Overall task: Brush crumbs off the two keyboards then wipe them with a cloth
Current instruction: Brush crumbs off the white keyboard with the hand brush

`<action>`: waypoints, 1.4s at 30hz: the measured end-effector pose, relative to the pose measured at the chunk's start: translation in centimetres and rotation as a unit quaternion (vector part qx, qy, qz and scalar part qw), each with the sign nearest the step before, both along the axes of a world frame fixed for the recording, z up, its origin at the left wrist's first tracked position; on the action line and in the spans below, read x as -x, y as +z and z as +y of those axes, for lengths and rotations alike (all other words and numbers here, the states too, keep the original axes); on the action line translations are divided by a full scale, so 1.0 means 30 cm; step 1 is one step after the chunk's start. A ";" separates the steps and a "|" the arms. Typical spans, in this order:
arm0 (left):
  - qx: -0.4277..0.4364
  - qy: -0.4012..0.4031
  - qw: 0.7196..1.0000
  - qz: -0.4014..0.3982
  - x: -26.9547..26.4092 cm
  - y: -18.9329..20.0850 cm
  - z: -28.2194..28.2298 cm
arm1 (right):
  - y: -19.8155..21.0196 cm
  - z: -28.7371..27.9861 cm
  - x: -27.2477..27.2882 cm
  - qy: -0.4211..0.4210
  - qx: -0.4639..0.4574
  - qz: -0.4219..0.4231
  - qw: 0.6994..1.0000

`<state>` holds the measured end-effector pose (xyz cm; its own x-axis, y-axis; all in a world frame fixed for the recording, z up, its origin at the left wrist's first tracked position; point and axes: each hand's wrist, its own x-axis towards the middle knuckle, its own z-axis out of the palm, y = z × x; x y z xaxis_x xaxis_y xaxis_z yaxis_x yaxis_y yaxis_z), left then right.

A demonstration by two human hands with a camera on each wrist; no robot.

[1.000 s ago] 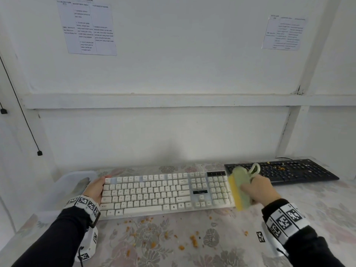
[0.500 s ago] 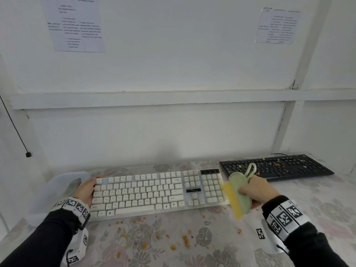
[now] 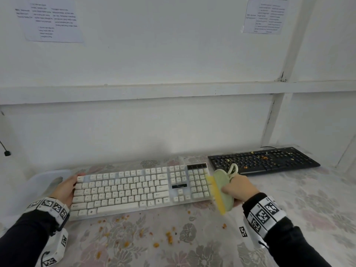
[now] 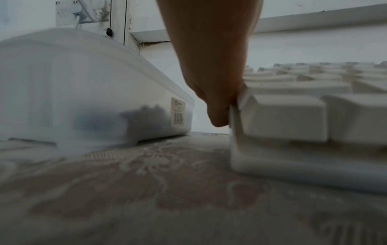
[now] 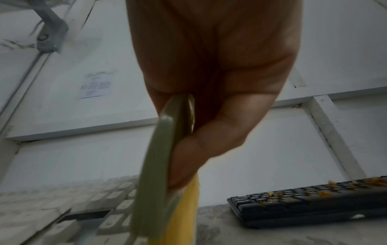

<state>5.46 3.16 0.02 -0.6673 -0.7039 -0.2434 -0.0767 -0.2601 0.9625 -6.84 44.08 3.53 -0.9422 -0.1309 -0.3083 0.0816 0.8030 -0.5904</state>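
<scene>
My right hand [image 3: 238, 189], clenched around the brush [image 3: 221, 191], has drifted to the white keyboard's [image 3: 134, 189] 3 o'clock edge while my left hand [image 3: 65, 189] grips its 9 o'clock end; the crumb-strewn black keyboard [image 3: 264, 159] at 2 o'clock comes next.

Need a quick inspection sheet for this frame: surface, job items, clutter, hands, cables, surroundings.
Surface: floral tablecloth, orange crumbs scattered in front.
Job's things: white keyboard looks crumb-free; black keyboard carries crumbs; brush at white keyboard's right end; cloth not seen.
Clutter: translucent plastic bin at left.
Hands: left hand holds white keyboard's left edge; right hand grips brush.
Cables: black keyboard's cable.
Surroundings: white wall, two printed sheets.
</scene>
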 end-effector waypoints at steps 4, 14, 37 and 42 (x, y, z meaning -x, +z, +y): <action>-0.004 0.002 1.000 0.006 -0.010 0.017 0.014 | 0.048 -0.018 0.024 0.054 -0.071 0.143 0.986; -0.009 0.004 1.000 -0.008 -0.033 0.048 0.058 | 0.016 -0.133 0.140 0.134 -0.118 0.168 0.969; -0.063 0.039 0.997 0.013 0.042 -0.104 -0.169 | 0.080 -0.026 0.177 0.082 -0.226 0.183 0.953; -0.049 0.047 0.998 0.013 0.039 -0.097 -0.152 | 0.142 -0.129 0.120 0.178 -0.108 0.221 0.953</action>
